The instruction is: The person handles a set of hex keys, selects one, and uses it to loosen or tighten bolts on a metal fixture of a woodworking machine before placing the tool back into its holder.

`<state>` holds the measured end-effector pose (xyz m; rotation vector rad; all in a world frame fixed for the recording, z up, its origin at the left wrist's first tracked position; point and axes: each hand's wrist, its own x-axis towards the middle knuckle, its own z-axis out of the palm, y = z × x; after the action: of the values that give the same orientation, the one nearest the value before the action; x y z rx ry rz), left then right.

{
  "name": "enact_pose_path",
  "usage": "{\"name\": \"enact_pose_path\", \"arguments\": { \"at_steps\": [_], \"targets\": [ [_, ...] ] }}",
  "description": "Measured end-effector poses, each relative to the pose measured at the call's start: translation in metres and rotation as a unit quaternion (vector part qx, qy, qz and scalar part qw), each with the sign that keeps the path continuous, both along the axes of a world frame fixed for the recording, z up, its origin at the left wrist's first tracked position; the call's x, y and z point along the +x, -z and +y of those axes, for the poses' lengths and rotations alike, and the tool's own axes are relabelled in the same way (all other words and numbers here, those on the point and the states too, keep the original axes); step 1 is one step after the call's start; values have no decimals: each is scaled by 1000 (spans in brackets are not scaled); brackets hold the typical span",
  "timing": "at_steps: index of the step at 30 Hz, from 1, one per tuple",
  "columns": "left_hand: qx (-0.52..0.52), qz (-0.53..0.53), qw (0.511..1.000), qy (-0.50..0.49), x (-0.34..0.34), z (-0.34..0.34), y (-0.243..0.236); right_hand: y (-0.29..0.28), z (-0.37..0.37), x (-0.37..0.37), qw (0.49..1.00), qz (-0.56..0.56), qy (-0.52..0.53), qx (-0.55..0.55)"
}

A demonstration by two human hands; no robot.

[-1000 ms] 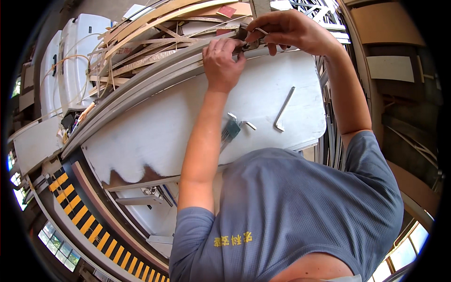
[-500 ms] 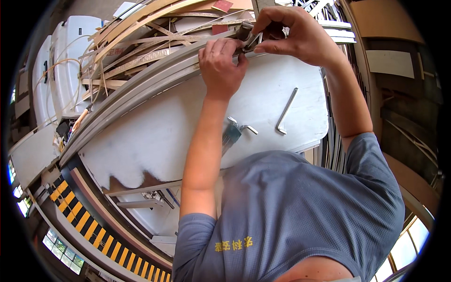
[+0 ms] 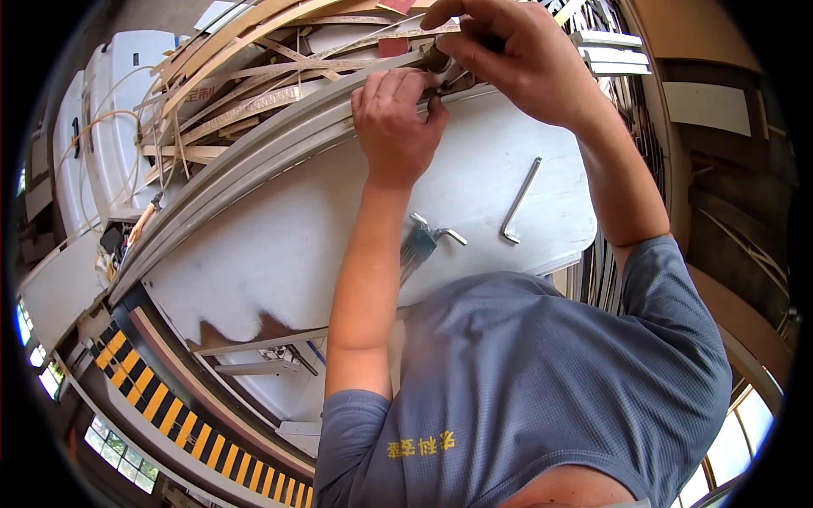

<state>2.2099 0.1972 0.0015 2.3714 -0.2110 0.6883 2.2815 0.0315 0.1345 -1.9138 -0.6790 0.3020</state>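
My left hand (image 3: 395,123) is closed, its fingers curled over the end of a long grey metal rail (image 3: 279,140) with the thumb beneath. Just beyond those fingertips is a dark metal fitting (image 3: 436,59) at the rail's end. Over it my right hand (image 3: 512,59) is bent, finger and thumb drawn in close to the fitting; whatever they pinch is hidden. On the white board (image 3: 500,127) below lies a loose L-shaped hex key (image 3: 522,201). A green holder (image 3: 418,247) with hex keys sits nearer to me, partly behind my left forearm.
Past the rail, thin wooden strips (image 3: 279,110) lie in a tangled heap. White panels or casings (image 3: 127,118) stand at the far left. Black-and-yellow striped edging (image 3: 165,411) curves along the lower left. Several pale bars (image 3: 614,59) stick out at the upper right.
My right hand has shifted up and slightly left over the fitting, and the bright sliver seen at its fingertips is no longer visible. My left hand keeps its hold.
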Motion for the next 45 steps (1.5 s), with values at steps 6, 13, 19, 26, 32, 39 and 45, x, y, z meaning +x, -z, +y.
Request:
{"name": "enact_pose_path", "arguments": {
  "at_steps": [6, 13, 19, 26, 32, 39, 45],
  "targets": [
    [5, 10, 1000, -2, -2, 2, -1, 13, -20, 15, 975, 204, -85, 33],
    [6, 20, 1000, 2, -2, 1, -4, 13, -20, 9, 991, -67, -55, 99],
    [-7, 16, 1000, 9, -1, 1, -3, -16, -11, -10, 996, -64, -40, -52],
    [-7, 5, 1000, -1, 0, 1, 1, 13, -23, 1, 966, 200, -127, 100],
    [3, 10, 1000, -4, 0, 0, 3, 16, -26, 9, 960, 199, -153, 122],
    [10, 13, 1000, 5, 0, 0, -3, 10, -11, 10, 990, -94, -93, -38],
    [-9, 8, 1000, 8, 0, 2, 2, -1, 4, -1, 980, 188, 30, 62]
  ]
}}
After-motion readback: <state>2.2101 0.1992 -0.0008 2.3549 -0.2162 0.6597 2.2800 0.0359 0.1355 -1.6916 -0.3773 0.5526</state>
